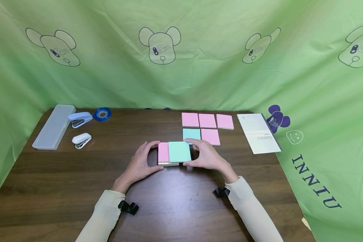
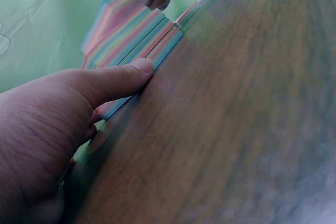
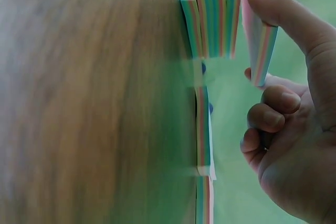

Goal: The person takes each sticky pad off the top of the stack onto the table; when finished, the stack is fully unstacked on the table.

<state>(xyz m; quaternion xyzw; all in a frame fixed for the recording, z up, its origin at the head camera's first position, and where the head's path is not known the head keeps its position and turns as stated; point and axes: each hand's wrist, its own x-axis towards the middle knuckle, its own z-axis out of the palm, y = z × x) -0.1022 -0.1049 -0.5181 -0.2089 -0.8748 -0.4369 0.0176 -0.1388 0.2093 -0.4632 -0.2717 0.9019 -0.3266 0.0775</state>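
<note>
A sticky note pad with a teal top point(image 1: 179, 152) is pinched between the thumb and fingers of my right hand point(image 1: 207, 155). It overlaps the right part of a stack of sticky note pads point(image 1: 163, 152), whose uppermost pad is pink. My left hand point(image 1: 139, 163) grips the stack from the left, thumb at the near side and fingers at the far side. In the left wrist view, striped edges show several pads in the stack point(image 2: 137, 38). The right wrist view shows the held pad point(image 3: 264, 51) tilted and apart from the stack point(image 3: 210, 19).
Behind the right hand lie several pink pads point(image 1: 190, 119) and a teal pad point(image 1: 191, 133) in two rows. A notepad point(image 1: 257, 132) lies farther right. At the left are a translucent case point(image 1: 54, 126), a blue stapler point(image 1: 80, 118), a white stapler point(image 1: 81, 139) and blue tape point(image 1: 102, 114).
</note>
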